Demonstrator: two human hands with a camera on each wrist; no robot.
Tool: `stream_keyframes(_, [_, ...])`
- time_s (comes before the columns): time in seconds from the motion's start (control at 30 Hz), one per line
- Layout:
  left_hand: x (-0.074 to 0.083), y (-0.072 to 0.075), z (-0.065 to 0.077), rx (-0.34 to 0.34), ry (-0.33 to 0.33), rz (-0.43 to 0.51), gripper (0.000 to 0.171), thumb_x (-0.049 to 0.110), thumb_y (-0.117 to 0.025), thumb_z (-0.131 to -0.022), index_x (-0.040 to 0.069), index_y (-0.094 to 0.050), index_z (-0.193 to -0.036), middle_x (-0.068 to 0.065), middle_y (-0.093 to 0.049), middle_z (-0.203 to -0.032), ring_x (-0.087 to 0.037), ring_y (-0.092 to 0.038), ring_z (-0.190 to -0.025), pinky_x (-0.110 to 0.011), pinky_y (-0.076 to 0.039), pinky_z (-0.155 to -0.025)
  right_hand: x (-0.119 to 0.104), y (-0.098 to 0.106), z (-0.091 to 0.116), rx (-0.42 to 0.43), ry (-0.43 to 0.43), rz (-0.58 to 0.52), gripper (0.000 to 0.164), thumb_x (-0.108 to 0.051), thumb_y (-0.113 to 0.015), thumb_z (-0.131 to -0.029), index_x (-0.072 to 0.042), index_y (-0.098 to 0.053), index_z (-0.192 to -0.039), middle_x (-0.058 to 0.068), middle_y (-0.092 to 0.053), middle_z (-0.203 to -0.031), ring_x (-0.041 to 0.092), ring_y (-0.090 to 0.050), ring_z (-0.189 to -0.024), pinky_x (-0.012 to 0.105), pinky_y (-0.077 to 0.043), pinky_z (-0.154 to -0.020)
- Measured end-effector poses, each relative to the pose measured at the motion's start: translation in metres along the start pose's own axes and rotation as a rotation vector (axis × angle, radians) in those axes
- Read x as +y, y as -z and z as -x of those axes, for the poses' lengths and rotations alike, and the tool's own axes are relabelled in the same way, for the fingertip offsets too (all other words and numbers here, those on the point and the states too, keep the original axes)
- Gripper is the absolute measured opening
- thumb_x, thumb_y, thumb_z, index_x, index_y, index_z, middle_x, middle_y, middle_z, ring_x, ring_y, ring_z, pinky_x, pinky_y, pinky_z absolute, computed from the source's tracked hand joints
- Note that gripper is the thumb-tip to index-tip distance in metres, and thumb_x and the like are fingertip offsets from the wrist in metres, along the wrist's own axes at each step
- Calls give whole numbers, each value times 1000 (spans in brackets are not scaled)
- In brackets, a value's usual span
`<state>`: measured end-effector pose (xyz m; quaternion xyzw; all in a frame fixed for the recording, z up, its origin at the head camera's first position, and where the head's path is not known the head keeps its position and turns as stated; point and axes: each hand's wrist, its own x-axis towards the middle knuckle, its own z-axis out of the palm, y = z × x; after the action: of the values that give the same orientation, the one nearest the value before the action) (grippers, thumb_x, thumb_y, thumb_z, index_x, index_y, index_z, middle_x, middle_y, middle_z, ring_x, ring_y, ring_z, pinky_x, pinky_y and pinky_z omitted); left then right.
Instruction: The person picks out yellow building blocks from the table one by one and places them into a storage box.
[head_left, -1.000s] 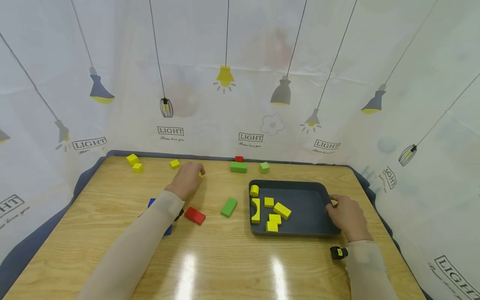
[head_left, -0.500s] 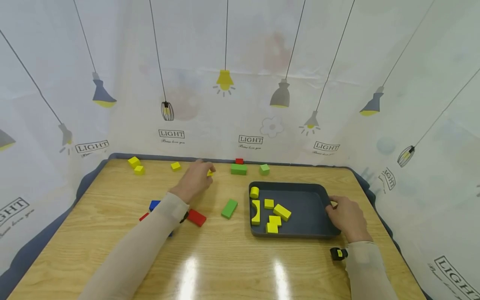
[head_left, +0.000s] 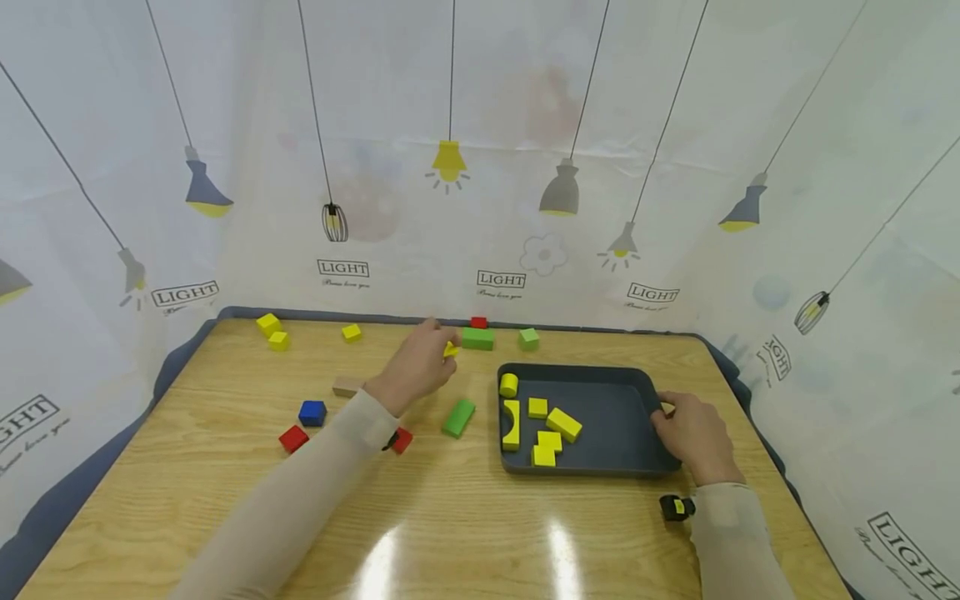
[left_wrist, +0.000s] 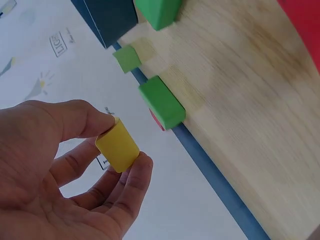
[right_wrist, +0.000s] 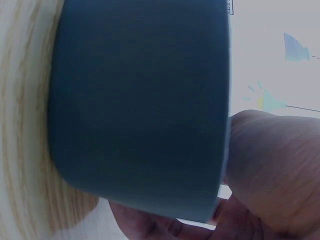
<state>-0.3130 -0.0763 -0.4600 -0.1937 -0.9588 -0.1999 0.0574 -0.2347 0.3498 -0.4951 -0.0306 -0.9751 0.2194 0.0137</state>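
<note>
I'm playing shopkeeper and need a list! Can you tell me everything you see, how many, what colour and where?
Tray: 1, dark grey, on the table's right
Blocks in tray: 6, yellow, left half
Loose blocks: 3, yellow, back left
Held block: 1, yellow, in left hand
Green blocks: 3, green, two at back, one left of tray
Red blocks: 3, red, one at back, two left
Blue block: 1, blue, left
Plain block: 1, tan, left
Table: 1, light wood, underneath
Backdrop: white, printed lamps, behind
Wrist cameras: 2, black, at wrists
Sleeves: 2, cream, both arms; may hide more
Hands: 2, left pinching held block, right hand gripping tray
</note>
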Motion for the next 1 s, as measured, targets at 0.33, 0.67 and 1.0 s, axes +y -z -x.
stream_keyframes(0.33, [31, -11, 1, -12, -80, -12, 28, 14, -70, -92, 14, -68, -120, -1, -51, -110, -13, -49, -93, -25, -49, -79, -2, 0, 1, 0, -10, -13, 46, -20, -52, -100, 0, -53, -142, 19, -69, -103, 21, -51, -51, 34, -39, -39])
stream_keyframes(0.67, [64, -22, 6, -67, -135, 21, 27, 15, -70, -93, 13, -67, -120, -1, -50, -112, -15, -50, -93, -24, -50, -81, -5, 0, 2, 3, -22, -16, 46, -20, -51, -101, -1, -53, -142, 16, -69, -98, 21, -50, -51, 33, -38, -39])
stream_keyframes(1.0, [90, -36, 8, -118, -192, 53, 29, 17, -71, -93, 15, -66, -121, -1, -49, -113, -13, -51, -90, -16, -49, -75, -4, 0, 3, 1, -19, -18, 45, -20, -51, -101, 1, -53, -141, 19, -69, -101, 20, -53, -53, 34, -40, -40])
